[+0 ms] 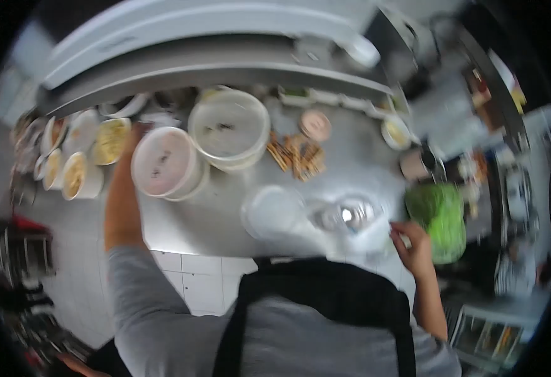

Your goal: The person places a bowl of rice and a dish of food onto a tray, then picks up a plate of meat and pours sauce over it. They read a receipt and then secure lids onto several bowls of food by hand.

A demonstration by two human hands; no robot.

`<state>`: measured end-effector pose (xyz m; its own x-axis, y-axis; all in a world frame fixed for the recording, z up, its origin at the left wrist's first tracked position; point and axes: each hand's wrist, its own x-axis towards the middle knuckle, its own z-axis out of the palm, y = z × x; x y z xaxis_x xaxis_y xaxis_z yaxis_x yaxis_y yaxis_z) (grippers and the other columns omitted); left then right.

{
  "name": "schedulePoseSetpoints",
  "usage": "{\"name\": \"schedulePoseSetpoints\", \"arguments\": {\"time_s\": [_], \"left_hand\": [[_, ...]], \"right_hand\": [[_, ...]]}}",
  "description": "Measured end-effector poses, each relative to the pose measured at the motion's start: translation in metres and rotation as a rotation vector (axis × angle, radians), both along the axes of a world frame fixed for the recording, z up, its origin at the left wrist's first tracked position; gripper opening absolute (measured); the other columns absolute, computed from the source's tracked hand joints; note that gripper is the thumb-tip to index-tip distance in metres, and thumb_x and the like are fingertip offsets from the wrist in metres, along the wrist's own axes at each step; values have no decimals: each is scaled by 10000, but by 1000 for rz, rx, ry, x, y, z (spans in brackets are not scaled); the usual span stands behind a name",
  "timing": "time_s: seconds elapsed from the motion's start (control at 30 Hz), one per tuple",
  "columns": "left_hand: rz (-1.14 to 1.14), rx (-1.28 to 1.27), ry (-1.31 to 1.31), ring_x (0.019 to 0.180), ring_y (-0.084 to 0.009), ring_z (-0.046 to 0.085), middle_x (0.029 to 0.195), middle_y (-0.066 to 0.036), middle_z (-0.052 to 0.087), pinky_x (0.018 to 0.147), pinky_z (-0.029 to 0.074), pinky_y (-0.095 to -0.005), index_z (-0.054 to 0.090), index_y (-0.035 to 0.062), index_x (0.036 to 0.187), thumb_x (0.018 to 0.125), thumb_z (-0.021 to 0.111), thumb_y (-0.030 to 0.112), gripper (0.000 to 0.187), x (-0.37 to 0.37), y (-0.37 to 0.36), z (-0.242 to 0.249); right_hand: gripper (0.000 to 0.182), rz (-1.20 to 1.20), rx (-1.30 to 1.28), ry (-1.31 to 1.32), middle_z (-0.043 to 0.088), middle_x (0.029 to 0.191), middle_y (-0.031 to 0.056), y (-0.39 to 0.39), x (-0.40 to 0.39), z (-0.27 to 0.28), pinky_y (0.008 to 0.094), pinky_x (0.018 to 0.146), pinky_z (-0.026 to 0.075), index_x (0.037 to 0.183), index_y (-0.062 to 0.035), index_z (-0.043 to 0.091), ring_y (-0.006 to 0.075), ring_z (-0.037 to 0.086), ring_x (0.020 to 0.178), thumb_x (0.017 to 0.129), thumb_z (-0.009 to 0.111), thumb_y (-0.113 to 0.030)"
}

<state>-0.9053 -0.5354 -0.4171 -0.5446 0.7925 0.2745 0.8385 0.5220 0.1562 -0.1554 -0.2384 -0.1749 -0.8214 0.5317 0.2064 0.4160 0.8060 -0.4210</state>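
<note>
My left hand (138,130) reaches to the back left of the steel counter, between a tub of yellow shredded food (112,142) and a white lidded bucket (162,164). Its fingers are blurred and partly hidden there. A larger lidded bucket (229,129) stands right behind the first. At the front right, my right hand (413,246) is closed, thumb and fingers pinched at the edge of a shiny clear plastic bag (354,220). Beside that bag lies a round whitish translucent lid or container (274,212). A green plastic bag (435,220) sits just right of my right hand.
Brown stick-like pieces (297,157) and a pink round lid (315,125) lie mid-counter (363,157). Several food tubs (82,179) crowd the left end. A raised shelf (225,56) runs along the back. A metal cup (417,163) stands at the right.
</note>
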Motion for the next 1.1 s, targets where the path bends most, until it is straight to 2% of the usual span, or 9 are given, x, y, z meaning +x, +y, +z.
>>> {"name": "schedulePoseSetpoints", "arguments": {"time_s": [0.07, 0.1, 0.23, 0.37, 0.47, 0.57, 0.67, 0.87, 1.1], "left_hand": [[88, 299, -517, 1079, -367, 554, 1137, -211, 578, 968, 423, -450, 589, 67, 1224, 790, 643, 143, 444, 18, 4, 51], [-105, -2, 251, 1063, -395, 546, 1114, -224, 577, 959, 421, -449, 574, 40, 1225, 793, 677, 161, 461, 25, -13, 71], [226, 353, 123, 945, -274, 622, 1032, -205, 626, 836, 491, -358, 621, -45, 1107, 840, 693, 138, 331, 139, -46, 214], [305, 816, 138, 885, -159, 618, 1045, -105, 653, 778, 498, -263, 629, -8, 1104, 888, 624, 96, 240, 272, -52, 226], [-643, 453, -151, 1091, -258, 598, 1222, -73, 610, 885, 501, -379, 577, 83, 1233, 807, 576, -2, 434, 436, 54, 213], [-882, 243, -409, 1041, -251, 593, 1211, -35, 608, 839, 503, -372, 578, 182, 1237, 749, 688, 107, 506, 529, 144, 201], [-819, -249, -168, 969, -252, 598, 1047, -13, 629, 794, 508, -376, 619, 172, 1160, 752, 690, 129, 416, 530, 177, 184], [-858, -251, -181, 907, -251, 599, 903, -46, 587, 717, 506, -405, 659, 137, 982, 750, 676, 128, 234, 524, 177, 184], [-790, -128, -53, 852, -261, 607, 864, -62, 555, 681, 497, -399, 664, 100, 895, 762, 612, 114, 143, 530, 172, 229]], "right_hand": [[213, -88, -50, -22, 652, 825, 131, -6, 6, 2, 355, 681, 500, 977, -25, 675, 283, 635, 743, 765, 691, -5], [225, -150, -80, -31, 649, 821, 134, -8, 10, 1, 345, 674, 499, 989, -30, 674, 272, 635, 743, 767, 690, -2], [206, -282, 8, 46, 635, 779, 120, 0, 27, 2, 331, 664, 495, 969, -28, 679, 240, 622, 712, 767, 682, 13], [166, -113, 9, 218, 627, 1046, 132, 15, 9, -4, 303, 727, 502, 947, -51, 694, 227, 629, 848, 786, 680, -15], [150, -70, -406, 185, 574, 1164, 138, 13, -28, -16, 344, 810, 498, 918, -90, 714, 248, 606, 973, 779, 679, -44], [200, 21, -377, 49, 567, 1124, 137, 27, -50, -48, 366, 812, 501, 899, -127, 728, 289, 603, 945, 741, 664, -23], [255, 167, -167, -70, 562, 1071, 133, 32, -57, -73, 379, 798, 505, 886, -171, 737, 317, 595, 911, 717, 639, -7], [270, 310, 81, -145, 556, 1003, 125, 14, -62, -93, 413, 758, 516, 949, -265, 753, 320, 591, 914, 759, 627, -120], [301, 328, -104, -66, 565, 1004, 130, 25, -59, -73, 417, 764, 519, 965, -188, 732, 331, 611, 857, 720, 650, -33]]}}
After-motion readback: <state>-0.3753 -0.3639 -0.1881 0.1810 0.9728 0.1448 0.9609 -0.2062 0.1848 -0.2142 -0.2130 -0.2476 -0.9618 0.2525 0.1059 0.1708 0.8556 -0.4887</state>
